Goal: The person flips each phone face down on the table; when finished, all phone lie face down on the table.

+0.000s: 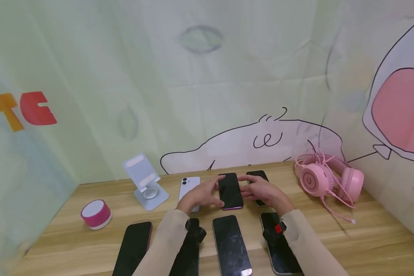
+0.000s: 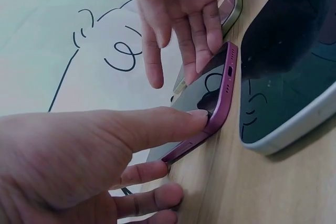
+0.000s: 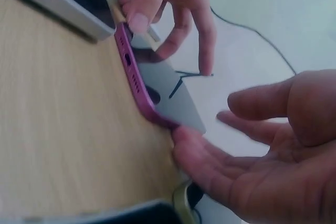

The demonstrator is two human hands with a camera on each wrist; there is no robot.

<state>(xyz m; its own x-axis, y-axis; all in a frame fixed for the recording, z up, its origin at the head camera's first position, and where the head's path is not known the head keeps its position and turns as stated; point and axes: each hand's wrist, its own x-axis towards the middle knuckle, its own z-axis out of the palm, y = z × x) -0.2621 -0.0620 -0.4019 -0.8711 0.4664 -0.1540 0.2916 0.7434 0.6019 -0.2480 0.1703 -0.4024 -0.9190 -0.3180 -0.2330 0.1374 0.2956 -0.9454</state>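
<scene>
A smartphone with a dark screen and purple-pink frame (image 1: 231,191) lies on the wooden table between both hands. At its left side, my left hand (image 1: 203,193) touches it, the thumb at the near left corner and the index finger farther along the edge. My right hand (image 1: 265,191) is at the opposite side, its extended fingertips against or very close to the edge. In the right wrist view, the purple frame (image 3: 137,85) and its charging port face the camera. A white phone (image 1: 189,186) is partly behind the left hand, and another dark phone (image 1: 258,176) partly behind the right.
Nearer lie several dark phones, including one in the middle (image 1: 232,245) and one at left (image 1: 133,245). A pale blue phone stand (image 1: 141,170) and a pink-and-white round device (image 1: 96,214) are on the left. Pink headphones (image 1: 317,178) with a cable rest at right.
</scene>
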